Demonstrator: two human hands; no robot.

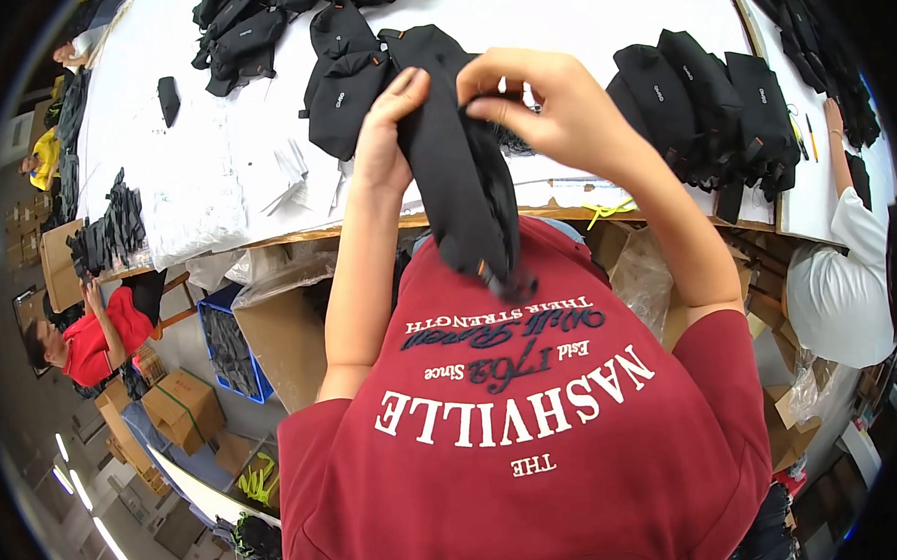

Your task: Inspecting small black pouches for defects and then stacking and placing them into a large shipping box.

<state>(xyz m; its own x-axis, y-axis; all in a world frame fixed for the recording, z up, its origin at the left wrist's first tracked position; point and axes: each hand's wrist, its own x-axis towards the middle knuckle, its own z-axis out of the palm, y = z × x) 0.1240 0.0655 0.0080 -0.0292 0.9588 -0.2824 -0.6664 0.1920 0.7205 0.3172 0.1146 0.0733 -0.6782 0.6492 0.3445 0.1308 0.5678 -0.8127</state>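
A black fabric bag [444,170], long and slim, hangs between my hands above the near edge of the white table, its lower end in front of my red shirt. My left hand [390,132] grips its left side, thumb in front and the other fingers hidden behind the cloth. On the opposite side, my right hand [551,100] has thumb and forefinger pinched together at the bag's upper edge; exactly which part they pinch is too small to tell. More black bags [345,94] lie just beyond my left hand. To the right, several black bags [686,99] lean together in a row.
Further black bags [243,44] are heaped at the far left, near a small black piece [168,100]. Black straps [111,230] lie at the table's left end. Below stand a blue crate [233,344] and a cardboard box [286,337]. Co-workers sit left and right.
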